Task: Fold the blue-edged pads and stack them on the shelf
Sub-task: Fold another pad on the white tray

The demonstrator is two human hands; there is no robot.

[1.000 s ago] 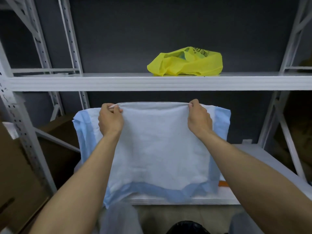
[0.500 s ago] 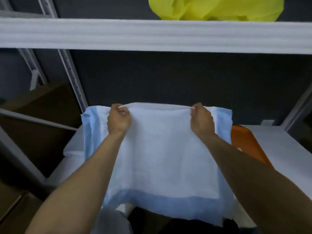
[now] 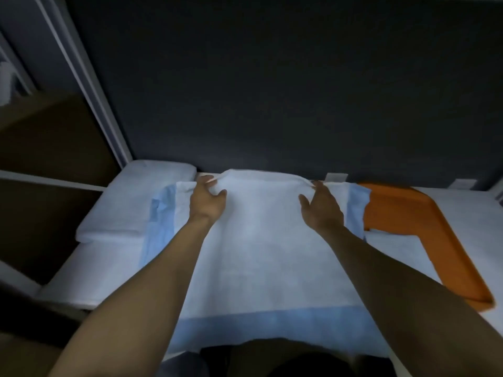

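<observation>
A white pad with blue edges (image 3: 261, 257) lies spread on the white shelf (image 3: 402, 240), its near blue border hanging over the front. My left hand (image 3: 208, 201) pinches the pad's far fold at the left. At the right end of that fold my right hand (image 3: 321, 208) rests with the fingertips on the edge and the thumb spread. A stack of folded white pads (image 3: 130, 202) sits at the shelf's back left, partly under the spread pad.
An orange tray (image 3: 424, 227) lies on the shelf to the right, its left part covered by the pad. A dark wall closes the back. A white rack upright (image 3: 89, 85) and brown cardboard boxes (image 3: 49, 137) stand to the left.
Both hands have lowered the pad from hanging in the air onto the shelf. The view has tipped down, so the upper shelf and yellow bag are out of sight. My right hand's fingers have loosened.
</observation>
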